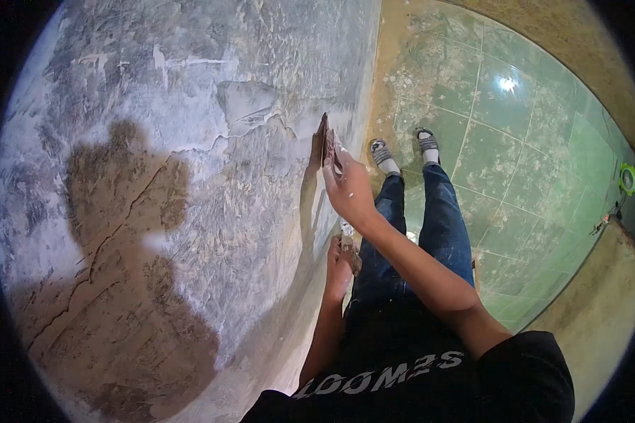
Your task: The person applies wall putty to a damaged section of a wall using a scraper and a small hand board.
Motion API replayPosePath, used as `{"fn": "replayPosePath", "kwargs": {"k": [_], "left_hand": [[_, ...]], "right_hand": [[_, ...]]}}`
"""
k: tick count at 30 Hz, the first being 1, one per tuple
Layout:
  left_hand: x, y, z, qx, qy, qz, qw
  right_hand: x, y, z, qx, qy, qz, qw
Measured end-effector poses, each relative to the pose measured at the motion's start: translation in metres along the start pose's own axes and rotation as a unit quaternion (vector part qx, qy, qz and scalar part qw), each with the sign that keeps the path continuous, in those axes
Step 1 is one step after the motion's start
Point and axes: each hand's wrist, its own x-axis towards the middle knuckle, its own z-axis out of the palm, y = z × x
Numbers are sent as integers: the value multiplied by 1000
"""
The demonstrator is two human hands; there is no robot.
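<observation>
My right hand [349, 190] grips a plaster-smeared trowel [326, 137], its dark blade on edge at the mottled grey-white wall [254, 183]; whether it touches cannot be told. Below it, beside the wall, my left hand [339, 268] is closed on a putty-caked tool [346, 240], partly hidden by my right forearm. Around the trowel the plaster is patchy, with a rough ridge and a smoother grey patch. My shadow darkens much of the wall on the left.
A green tiled floor [504, 155] spattered with plaster lies right of the wall, under my sandalled feet [403, 151]. A tan wall [585, 282] curves along the far right. A small green round object [628, 179] sits near the right edge, with small indistinct items below it.
</observation>
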Motion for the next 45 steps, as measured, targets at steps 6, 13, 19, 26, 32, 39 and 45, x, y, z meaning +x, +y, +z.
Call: {"fn": "replayPosePath", "kwargs": {"k": [6, 13, 19, 26, 32, 39, 45], "left_hand": [[0, -2, -10, 30, 9, -10, 999], [6, -5, -14, 45, 18, -31, 998], [7, -2, -8, 66, 16, -34, 997], [2, -2, 8, 114, 57, -48, 991], [4, -13, -2, 114, 75, -2, 991], [7, -14, -8, 97, 54, -21, 994], [5, -14, -11, 40, 9, -21, 999]], "right_hand": [[-13, -25, 8, -16, -43, 43, 998], [-36, -59, -2, -24, -18, -75, 997], [-33, -38, -68, -66, -72, -18, 995], [20, 58, -35, -49, 67, -35, 996], [15, 53, 7, -5, 58, -8, 998], [9, 38, 21, 24, 40, -4, 999], [0, 19, 19, 23, 34, 4, 999]]}}
